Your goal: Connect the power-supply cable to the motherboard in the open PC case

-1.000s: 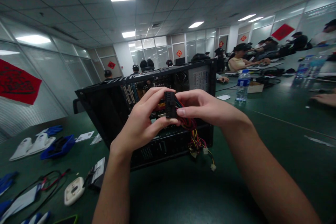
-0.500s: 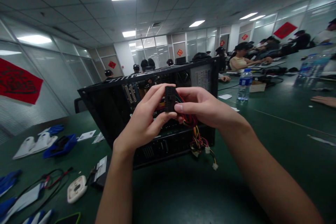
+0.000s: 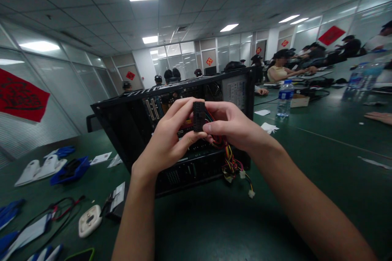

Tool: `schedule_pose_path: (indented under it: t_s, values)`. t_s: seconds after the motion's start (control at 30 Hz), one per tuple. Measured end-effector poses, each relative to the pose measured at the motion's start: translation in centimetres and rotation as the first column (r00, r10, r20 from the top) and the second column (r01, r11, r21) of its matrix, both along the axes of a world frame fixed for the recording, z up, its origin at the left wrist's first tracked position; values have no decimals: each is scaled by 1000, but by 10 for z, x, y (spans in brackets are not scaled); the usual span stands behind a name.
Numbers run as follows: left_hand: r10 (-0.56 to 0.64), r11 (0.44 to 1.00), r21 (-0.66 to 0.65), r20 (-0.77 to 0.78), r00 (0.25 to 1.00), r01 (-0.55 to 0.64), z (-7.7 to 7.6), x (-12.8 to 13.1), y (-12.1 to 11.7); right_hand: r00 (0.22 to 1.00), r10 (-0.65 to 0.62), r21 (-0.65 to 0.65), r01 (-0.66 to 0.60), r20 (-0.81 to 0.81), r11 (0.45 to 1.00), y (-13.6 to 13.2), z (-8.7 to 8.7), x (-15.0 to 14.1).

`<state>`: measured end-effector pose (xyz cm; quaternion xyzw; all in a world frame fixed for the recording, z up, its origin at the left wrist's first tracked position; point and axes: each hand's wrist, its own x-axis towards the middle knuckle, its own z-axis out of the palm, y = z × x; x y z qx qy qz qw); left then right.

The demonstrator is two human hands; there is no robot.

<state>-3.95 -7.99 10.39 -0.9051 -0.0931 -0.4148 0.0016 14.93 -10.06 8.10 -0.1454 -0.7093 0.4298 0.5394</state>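
Both hands hold a black multi-pin power connector [image 3: 199, 116] in front of an open computer case [image 3: 122, 124]. My left hand [image 3: 171, 134] pinches its top and bottom between fingers and thumb. My right hand [image 3: 234, 122] grips it from the other side, thumb against its lower right edge. Coloured power supply cables [image 3: 228, 157] run from behind the connector and dangle with white plugs [image 3: 251, 193] at their ends. Inside the case, the power supply [image 3: 235, 91] sits at the upper right, and expansion slots [image 3: 152, 109] show left of my hands. My hands hide the middle of the case.
A blue tray [image 3: 70, 170], gloves [image 3: 39, 167], a white rounded device [image 3: 90, 221], and red and black cables [image 3: 63, 212] lie on the left of the green table. A water bottle [image 3: 285, 100] and crumpled white tissue [image 3: 269, 127] are on the right. Other people sit farther back.
Almost nothing differs. The connector and both hands stay in place, with only a very slight shift. More of the white tissue beside my right forearm shows now.
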Motion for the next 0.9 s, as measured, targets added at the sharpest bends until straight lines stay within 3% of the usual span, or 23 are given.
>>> schedule_pose_path:
  t_s: [0.3,0.9]
  values:
    - [39,999,-13,-5,999,-39,0,-1,-1,1000,-8,-26,7,-26,1000,-2,1,-4]
    - [3,997,-82,-11,1000,-4,-1,-3,3,999,3,-84,-6,-39,996,-3,3,-5]
